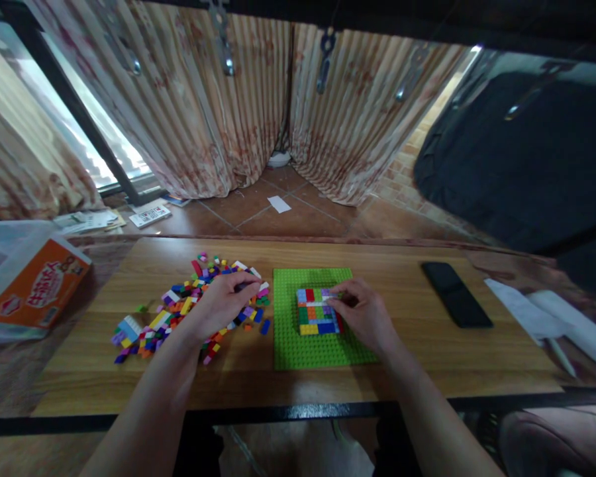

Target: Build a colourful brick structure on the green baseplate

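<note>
A green baseplate (288,351) lies on the table, carrying a low, roughly square block of multicoloured toy bricks (314,313). My right hand (362,311) reaches over the block's right side, thumb and fingers pinched at its upper right part. White shows by those fingertips, but whether it is a loose brick or part of the block I cannot tell. Over the right side of a pile of loose bricks (179,305) is my left hand (223,301), its thumb and fingers closed together. Something dark shows between them, too small to name. A blue brick (265,326) lies between pile and baseplate.
The wooden table (238,387) has a dark front edge. A black phone (455,295) lies to the right, with white papers (571,324) beyond it. At the far left stands a plastic container with an orange label (44,281). Curtains (243,99) hang behind.
</note>
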The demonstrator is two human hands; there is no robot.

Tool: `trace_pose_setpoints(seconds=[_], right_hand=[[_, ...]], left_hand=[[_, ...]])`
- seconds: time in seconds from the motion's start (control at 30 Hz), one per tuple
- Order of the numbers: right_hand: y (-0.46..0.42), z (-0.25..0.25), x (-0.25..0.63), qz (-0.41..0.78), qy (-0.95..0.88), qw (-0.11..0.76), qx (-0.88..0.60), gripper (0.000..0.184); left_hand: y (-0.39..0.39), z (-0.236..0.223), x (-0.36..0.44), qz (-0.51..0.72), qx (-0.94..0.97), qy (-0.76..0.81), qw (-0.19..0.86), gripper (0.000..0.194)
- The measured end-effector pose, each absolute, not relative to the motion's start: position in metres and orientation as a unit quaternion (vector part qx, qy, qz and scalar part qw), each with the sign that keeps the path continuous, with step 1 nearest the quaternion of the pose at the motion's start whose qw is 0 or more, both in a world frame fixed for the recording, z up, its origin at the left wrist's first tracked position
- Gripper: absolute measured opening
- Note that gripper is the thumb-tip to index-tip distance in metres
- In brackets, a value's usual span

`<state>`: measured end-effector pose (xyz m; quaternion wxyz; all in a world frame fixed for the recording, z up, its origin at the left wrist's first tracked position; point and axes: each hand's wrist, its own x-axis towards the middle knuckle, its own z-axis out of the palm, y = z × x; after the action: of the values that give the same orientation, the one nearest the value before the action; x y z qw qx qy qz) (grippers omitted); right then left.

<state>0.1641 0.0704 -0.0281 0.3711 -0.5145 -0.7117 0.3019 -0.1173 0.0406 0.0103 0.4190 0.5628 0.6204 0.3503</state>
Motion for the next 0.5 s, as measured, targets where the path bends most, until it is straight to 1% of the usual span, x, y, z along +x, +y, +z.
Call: trace_pose_setpoints(seconds=[0.17, 0.27, 0.37, 0.5], right_hand=[[0.077, -0.027, 0.170, 0.324, -0.637, 0.411, -0.566, 0.035], [0.082, -0.030, 0.167, 0.323, -0.629, 0.411, -0.575, 0.041], [0.086, -0.035, 0.159, 0.309, -0.649, 0.393, -0.574, 0.040], [0.086, -0.039, 0.151, 0.291, -0.680, 0.375, -0.558, 0.031]], left_hand=[[0.043, 0.007, -0.119, 0.338, 0.581, 0.619, 0.407, 0.041], [0.043, 0.009, -0.119, 0.328, 0.586, 0.621, 0.404, 0.043], [0.042, 0.010, -0.118, 0.318, 0.587, 0.626, 0.403, 0.045], [0.042, 0.009, -0.117, 0.310, 0.579, 0.634, 0.408, 0.047]])
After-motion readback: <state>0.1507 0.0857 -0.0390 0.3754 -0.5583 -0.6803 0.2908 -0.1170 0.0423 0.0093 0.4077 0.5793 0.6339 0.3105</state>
